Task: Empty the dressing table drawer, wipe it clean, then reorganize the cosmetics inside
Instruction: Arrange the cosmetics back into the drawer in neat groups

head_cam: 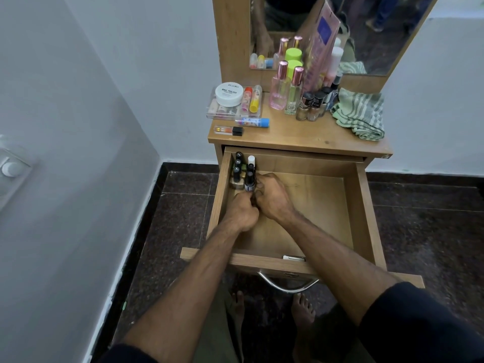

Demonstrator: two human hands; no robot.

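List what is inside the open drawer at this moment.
Inside the drawer, a cluster of small bottles stands in the back left corner. The left hand and right hand meet beside it; their fingers hide anything held. Elsewhere, bare wood.

The drawer (364, 205) stands pulled out below the tabletop (301, 137). A cluster of small bottles (242, 171) stands upright in its far left corner, with both hands just near of it: left hand (242, 212) beside right hand (273, 197). On the tabletop, a clear case (230, 108) with a round tub (229, 94) on it lies far left, two tubes (252, 122) near of it, tall bottles (286, 90) in the middle, a folded cloth (362, 113) right. The mirror (379, 35) rises behind.
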